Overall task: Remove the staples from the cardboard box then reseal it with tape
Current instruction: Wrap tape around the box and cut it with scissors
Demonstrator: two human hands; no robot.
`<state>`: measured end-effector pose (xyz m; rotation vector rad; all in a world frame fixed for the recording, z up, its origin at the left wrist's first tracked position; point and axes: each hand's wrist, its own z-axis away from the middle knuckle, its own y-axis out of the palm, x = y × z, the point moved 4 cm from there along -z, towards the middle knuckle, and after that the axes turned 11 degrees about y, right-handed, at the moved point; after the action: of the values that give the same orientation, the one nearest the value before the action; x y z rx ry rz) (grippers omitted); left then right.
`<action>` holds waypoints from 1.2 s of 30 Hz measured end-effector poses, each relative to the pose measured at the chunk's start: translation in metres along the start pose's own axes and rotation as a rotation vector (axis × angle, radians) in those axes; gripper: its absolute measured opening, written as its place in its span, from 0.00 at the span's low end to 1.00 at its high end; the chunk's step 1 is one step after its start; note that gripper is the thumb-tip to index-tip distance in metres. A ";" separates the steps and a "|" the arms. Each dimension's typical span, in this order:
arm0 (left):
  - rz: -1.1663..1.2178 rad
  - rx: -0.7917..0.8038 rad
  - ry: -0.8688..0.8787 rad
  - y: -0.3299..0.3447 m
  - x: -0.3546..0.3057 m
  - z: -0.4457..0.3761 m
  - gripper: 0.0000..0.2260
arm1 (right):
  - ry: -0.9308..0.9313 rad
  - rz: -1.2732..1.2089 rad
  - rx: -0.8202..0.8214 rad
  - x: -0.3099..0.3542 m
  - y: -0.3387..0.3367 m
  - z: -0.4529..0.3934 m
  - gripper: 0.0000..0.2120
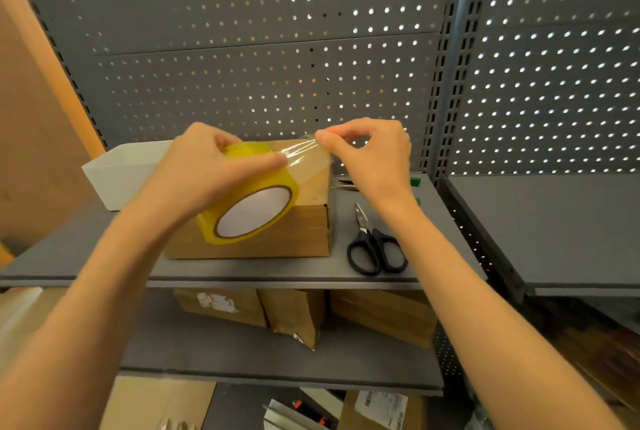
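Observation:
A brown cardboard box (294, 239) stands on the grey shelf (242, 270). Above it my left hand (207, 166) grips a yellowish roll of clear tape (256, 208), thumb lying along its top. My right hand (370, 152) pinches the free end of the tape strip (304, 152) between thumb and fingers and holds it stretched out from the roll, over the box's top right. The box top is mostly hidden by the roll and my hands.
Black-handled scissors (375, 246) lie right of the box. Behind them lies a metal tool (346, 184) and something green (415, 182). A white tray (121, 170) sits at the back left. Cardboard boxes (381, 315) fill the lower shelf. A pegboard wall (277, 49) stands behind.

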<state>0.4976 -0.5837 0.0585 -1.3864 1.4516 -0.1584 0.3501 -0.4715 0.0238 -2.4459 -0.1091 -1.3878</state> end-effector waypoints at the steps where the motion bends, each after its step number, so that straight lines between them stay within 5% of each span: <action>1: -0.091 0.035 0.014 0.000 -0.002 -0.008 0.30 | 0.018 -0.002 -0.044 -0.003 -0.002 0.002 0.04; 5: -0.353 0.185 0.038 -0.001 -0.007 -0.032 0.29 | 0.097 -0.021 -0.127 -0.012 -0.014 0.004 0.06; 20: -0.419 0.369 0.184 0.026 -0.027 -0.073 0.15 | 0.454 -0.003 -0.104 -0.069 0.009 0.038 0.06; 36: -0.493 0.443 0.193 0.046 -0.033 -0.083 0.15 | 0.430 0.162 -0.080 -0.082 0.019 0.045 0.06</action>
<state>0.3999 -0.5885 0.0798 -1.3522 1.1068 -0.8948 0.3486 -0.4671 -0.0714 -2.1005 0.2434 -1.8299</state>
